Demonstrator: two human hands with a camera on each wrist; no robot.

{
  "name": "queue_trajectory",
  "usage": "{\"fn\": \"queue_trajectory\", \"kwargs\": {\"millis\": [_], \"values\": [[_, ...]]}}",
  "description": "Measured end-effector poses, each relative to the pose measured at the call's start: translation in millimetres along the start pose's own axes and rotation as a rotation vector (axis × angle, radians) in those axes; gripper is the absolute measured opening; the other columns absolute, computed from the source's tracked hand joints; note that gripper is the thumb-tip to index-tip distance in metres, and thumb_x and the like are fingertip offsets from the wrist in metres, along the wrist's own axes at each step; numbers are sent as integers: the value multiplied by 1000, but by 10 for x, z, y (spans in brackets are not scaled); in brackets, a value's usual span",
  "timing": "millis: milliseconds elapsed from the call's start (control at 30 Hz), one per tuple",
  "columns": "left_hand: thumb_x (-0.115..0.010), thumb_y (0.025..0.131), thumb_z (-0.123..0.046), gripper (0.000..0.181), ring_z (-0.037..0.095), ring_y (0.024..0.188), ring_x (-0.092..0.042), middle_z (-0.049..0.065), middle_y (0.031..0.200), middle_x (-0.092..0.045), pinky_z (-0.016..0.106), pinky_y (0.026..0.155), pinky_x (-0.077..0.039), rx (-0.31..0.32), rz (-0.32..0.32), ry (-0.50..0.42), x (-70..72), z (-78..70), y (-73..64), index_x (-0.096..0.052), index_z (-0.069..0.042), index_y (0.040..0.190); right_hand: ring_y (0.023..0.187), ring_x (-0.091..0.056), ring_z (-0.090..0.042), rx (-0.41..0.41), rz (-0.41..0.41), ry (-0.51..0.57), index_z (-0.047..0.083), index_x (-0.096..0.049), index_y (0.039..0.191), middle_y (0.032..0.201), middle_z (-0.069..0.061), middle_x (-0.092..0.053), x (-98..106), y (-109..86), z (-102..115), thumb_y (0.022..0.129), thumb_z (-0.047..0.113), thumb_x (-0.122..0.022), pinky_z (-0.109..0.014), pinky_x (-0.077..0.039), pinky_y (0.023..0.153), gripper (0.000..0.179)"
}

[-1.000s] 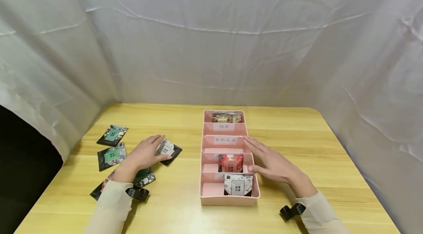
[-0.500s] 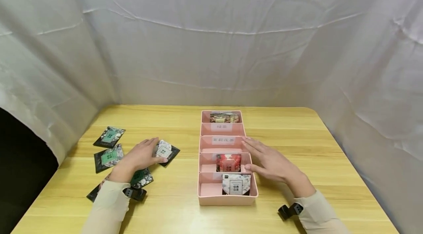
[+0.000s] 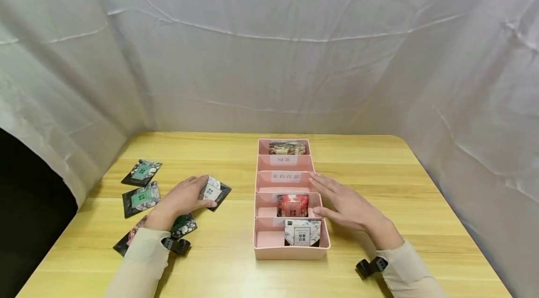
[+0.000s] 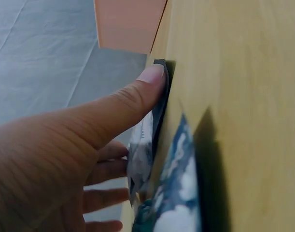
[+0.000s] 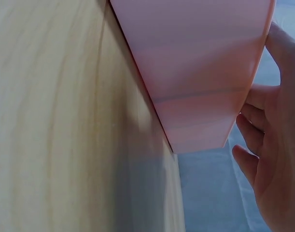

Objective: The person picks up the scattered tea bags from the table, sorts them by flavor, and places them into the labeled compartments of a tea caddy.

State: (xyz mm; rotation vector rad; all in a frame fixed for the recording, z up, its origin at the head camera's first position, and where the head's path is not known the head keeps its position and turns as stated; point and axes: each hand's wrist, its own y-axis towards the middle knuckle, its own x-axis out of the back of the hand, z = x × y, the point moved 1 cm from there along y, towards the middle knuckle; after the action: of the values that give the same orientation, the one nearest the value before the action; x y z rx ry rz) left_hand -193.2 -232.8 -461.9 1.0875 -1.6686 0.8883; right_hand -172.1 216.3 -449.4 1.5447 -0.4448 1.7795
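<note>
My left hand lies over a tea sachet with a white label and a black end, on the table left of the pink divided box. In the left wrist view its thumb touches the sachet's dark end, and the other fingers extend along the far side. My right hand rests at the box's right rim, fingers extended, holding nothing. Inside the box, a white tea sachet stands in the nearest compartment and a red tea sachet in the one behind.
Several sachets lie at the left: a green-labelled one, another green-labelled one, and a dark floral one near the left wrist. A pink-printed one is partly under the sleeve. Brown-patterned packets fill the box's far compartment. Grey curtain surrounds the table.
</note>
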Motion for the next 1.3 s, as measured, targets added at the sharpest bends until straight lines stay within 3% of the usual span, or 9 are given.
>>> {"fn": "queue_trajectory", "kwargs": {"millis": [300,700,933,1000,1067,1100,1233,1300], "values": [[-79,81,-40,92,39,124,-50,23,145,-44,55,104,-40,-64,-73,-84,-63,63,62,-32,-4,152,144,-26,-28,-4,1,15,16,-24,157,162,-4,-21,7,6,6,98,51,-51,-55,-33,110,74],[-78,85,-21,75,30,109,-60,13,133,-55,51,95,-49,-128,-182,-157,59,-44,47,-41,-13,150,142,-30,-32,-12,-8,26,14,-25,156,161,-5,-21,-8,-5,13,97,50,-53,-58,-34,108,75],[-72,90,-21,64,38,122,-54,15,141,-53,54,100,-45,-189,-213,-191,189,-174,14,-46,-15,147,141,-31,-34,-15,-6,25,13,-26,156,161,-6,-21,-9,-7,3,97,50,-53,-58,-34,108,75],[-70,92,-22,61,35,119,-56,13,142,-52,53,100,-46,-194,-216,-203,226,-219,2,-45,-17,148,141,-31,-33,-17,-7,25,13,-26,156,161,-5,-21,-12,-9,2,97,50,-53,-57,-34,108,75],[-67,95,-22,59,33,98,-65,13,143,-51,50,95,-49,-200,-218,-222,263,-266,-17,-44,-18,149,141,-31,-33,-15,-9,27,13,-26,156,161,-6,-21,-16,-11,1,97,50,-54,-57,-34,108,75],[-66,95,-22,58,31,87,-66,13,144,-51,49,93,-50,-202,-219,-234,282,-291,-30,-44,-19,149,141,-31,-33,-12,-12,27,13,-26,156,161,-6,-22,-18,-11,0,97,49,-54,-58,-35,107,75],[-64,97,-23,56,25,72,-62,10,144,-50,45,87,-50,-212,-236,-269,349,-394,-78,-44,-22,149,141,-31,-33,-9,-14,22,14,-25,156,161,-6,-22,-23,-9,1,97,49,-54,-58,-35,107,75],[-64,96,-23,55,21,84,-62,10,144,-51,44,88,-51,-234,-254,-275,368,-447,-90,-45,-21,148,141,-31,-33,-10,-16,19,14,-26,156,161,-6,-22,-20,-6,3,97,50,-54,-58,-35,107,75]]}}
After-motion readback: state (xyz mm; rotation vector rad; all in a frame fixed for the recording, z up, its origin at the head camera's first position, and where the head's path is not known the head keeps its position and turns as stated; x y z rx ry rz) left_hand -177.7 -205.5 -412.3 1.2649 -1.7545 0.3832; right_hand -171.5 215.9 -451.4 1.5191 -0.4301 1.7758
